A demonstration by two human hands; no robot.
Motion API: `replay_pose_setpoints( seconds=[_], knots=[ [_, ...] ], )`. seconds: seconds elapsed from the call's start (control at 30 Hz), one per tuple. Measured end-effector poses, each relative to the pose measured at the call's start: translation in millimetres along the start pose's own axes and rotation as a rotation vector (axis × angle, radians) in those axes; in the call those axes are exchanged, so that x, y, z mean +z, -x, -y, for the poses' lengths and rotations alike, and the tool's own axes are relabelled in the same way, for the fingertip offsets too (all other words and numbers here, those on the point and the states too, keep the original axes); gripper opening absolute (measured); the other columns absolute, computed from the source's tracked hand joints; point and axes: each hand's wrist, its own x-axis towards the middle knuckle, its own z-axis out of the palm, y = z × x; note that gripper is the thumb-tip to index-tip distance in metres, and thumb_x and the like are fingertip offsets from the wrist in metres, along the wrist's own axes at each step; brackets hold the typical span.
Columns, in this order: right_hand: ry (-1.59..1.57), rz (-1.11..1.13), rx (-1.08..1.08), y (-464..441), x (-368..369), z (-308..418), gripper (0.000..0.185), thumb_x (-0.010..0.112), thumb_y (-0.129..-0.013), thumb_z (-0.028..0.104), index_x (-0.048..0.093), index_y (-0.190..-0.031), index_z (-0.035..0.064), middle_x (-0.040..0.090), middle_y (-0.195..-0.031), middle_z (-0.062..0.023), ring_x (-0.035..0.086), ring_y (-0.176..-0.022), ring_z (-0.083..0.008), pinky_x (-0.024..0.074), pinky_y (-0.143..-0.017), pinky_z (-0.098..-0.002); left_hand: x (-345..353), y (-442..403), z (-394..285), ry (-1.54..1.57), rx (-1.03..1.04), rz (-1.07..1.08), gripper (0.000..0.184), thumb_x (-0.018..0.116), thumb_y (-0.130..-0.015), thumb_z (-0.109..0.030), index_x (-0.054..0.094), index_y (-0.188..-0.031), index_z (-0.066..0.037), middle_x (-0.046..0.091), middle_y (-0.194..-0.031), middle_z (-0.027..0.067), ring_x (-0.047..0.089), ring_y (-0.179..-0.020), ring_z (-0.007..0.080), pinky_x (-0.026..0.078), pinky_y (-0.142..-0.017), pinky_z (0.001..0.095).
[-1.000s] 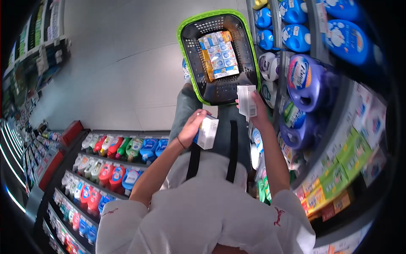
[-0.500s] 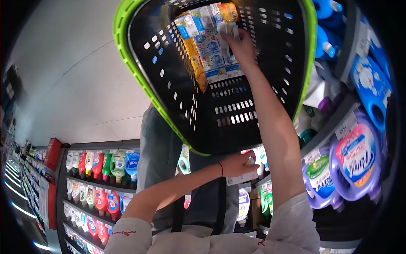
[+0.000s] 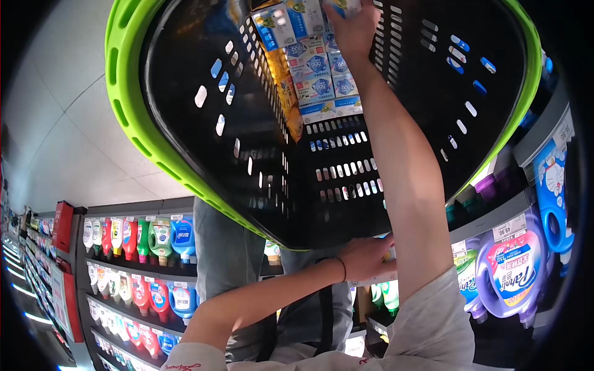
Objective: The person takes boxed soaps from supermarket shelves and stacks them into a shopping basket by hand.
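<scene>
A black basket with a green rim (image 3: 139, 145) fills the upper view, with several white and blue boxes (image 3: 318, 71) stacked inside beside an orange packet (image 3: 286, 93). Deep in the basket, at the top of the frame, my right hand (image 3: 356, 28) has its fingers closed on a small white and blue box (image 3: 343, 7) above the stack. My left hand (image 3: 366, 256) is below the basket, its fingers curled round a white box (image 3: 375, 276) that my right forearm partly hides.
Shelves of coloured bottles (image 3: 142, 238) stand at the lower left. Large purple detergent bottles (image 3: 510, 272) and a blue bottle (image 3: 552, 191) line the right. Pale floor tiles (image 3: 62, 105) show at the upper left.
The basket appears much larger and nearer. My right hand has gone from beside the basket to inside it with a box. My left hand has moved right, under the basket.
</scene>
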Motion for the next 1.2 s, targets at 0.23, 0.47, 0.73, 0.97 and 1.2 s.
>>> replay_pose_setpoints(
  seconds=[0.23, 0.47, 0.73, 0.97, 1.2],
  knots=[
    [-0.142, -0.061, -0.066, -1.7, 2.4, 2.0, 0.044, 0.067, -0.079, 0.011, 0.053, -0.119, 0.0006, 0.053, -0.112, -0.0214, 0.050, -0.106, -0.0374, 0.0388, -0.096, -0.0405, -3.2, -6.3, -3.2, -0.010, -0.051, 0.041, 0.056, 0.050, -0.086, -0.049, 0.041, -0.123, -0.007, 0.064, -0.087, 0.0184, 0.063, -0.080, 0.0365, 0.048, -0.071, 0.0471],
    [0.126, 0.079, -0.061, -16.1, -2.8, -3.6, 0.049, 0.065, -0.078, 0.012, 0.052, -0.124, 0.0065, 0.052, -0.117, -0.0206, 0.048, -0.112, -0.0365, 0.0374, -0.098, -0.0398, -25.9, -17.7, -3.3, 0.007, -0.166, -0.183, 0.045, 0.053, -0.087, -0.045, 0.046, -0.115, -0.010, 0.065, -0.088, 0.0191, 0.064, -0.081, 0.0364, 0.049, -0.072, 0.0456],
    [-0.258, 0.408, 0.252, 25.0, -81.4, -24.8, 0.043, 0.060, -0.087, 0.030, 0.056, -0.120, 0.0016, 0.065, -0.101, -0.0091, 0.061, -0.091, -0.0163, 0.0460, -0.081, -0.0281, -99.2, -26.5, -5.1, 0.547, -0.214, -0.943, 0.033, 0.053, -0.095, -0.032, 0.044, -0.110, -0.005, 0.055, -0.092, 0.0040, 0.052, -0.081, 0.0090, 0.046, -0.071, 0.0256],
    [-0.552, 0.512, 0.517, 138.1, -173.1, 28.3, 0.037, 0.053, -0.094, 0.019, 0.050, -0.127, 0.0039, 0.060, -0.113, -0.0090, 0.054, -0.103, -0.0143, 0.0424, -0.091, -0.0289, -112.6, -32.5, -6.2, 0.708, 0.119, -1.160, 0.039, 0.055, -0.095, -0.028, 0.036, -0.117, -0.002, 0.050, -0.108, 0.0115, 0.051, -0.097, 0.0136, 0.044, -0.083, 0.0258],
    [-0.085, 0.573, 0.060, 188.1, -169.6, 51.4, 0.072, 0.075, -0.072, 0.014, 0.038, -0.134, 0.0039, 0.046, -0.127, -0.0184, 0.048, -0.117, -0.0301, 0.0399, -0.097, -0.0369, -117.7, -29.0, -4.4, 0.844, -0.013, -1.218, 0.043, 0.057, -0.093, -0.025, 0.036, -0.121, -0.001, 0.051, -0.112, 0.0137, 0.051, -0.101, 0.0168, 0.045, -0.084, 0.0284]
  ],
)
